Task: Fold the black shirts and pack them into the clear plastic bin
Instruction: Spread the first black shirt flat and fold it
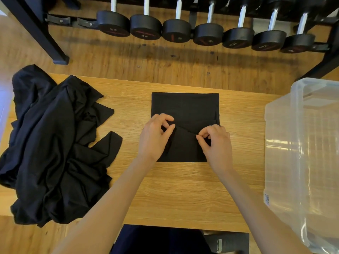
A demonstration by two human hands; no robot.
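Finishing a fold mid-bench

Your left hand (156, 136) and right hand (215, 142) each pinch the folded black cotton shirt (185, 107), likely to double it before the clear plastic bin (302, 143) beside it.

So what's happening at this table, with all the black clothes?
A person is folding black shirts. One shirt lies in the middle of the table, already folded into a neat rectangle, and both hands pinch a fold of cloth on its near half: the left hand on one side, the right hand on the other. A heap of unfolded shirts waits on the left. The clear bin stands on the right, and no shirts show in it.
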